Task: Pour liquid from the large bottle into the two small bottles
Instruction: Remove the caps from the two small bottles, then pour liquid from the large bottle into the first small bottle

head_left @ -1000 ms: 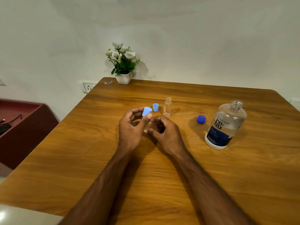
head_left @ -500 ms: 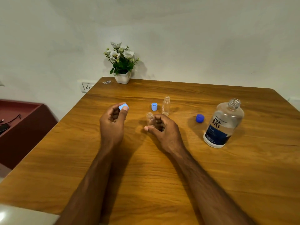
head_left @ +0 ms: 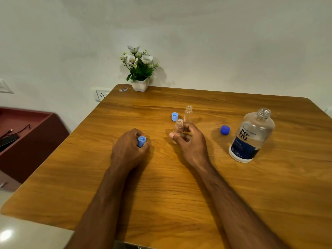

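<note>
a light-blue cap (head_left: 142, 141) was clenched in the left hand (head_left: 129, 147), kept clear; the near small bottle (head_left: 179, 127) was grasped upright by the right hand (head_left: 190, 141), probably steadied for filling.

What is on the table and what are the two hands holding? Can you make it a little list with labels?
left hand: grips a light blue cap
right hand: holds a small open bottle
other small bottle: upright, open, just behind the held one
second light blue cap: on the table, left of that bottle
large bottle: upright, open, at the right
dark blue cap: on the table, left of the large bottle
flower pot: far edge of the table
</note>
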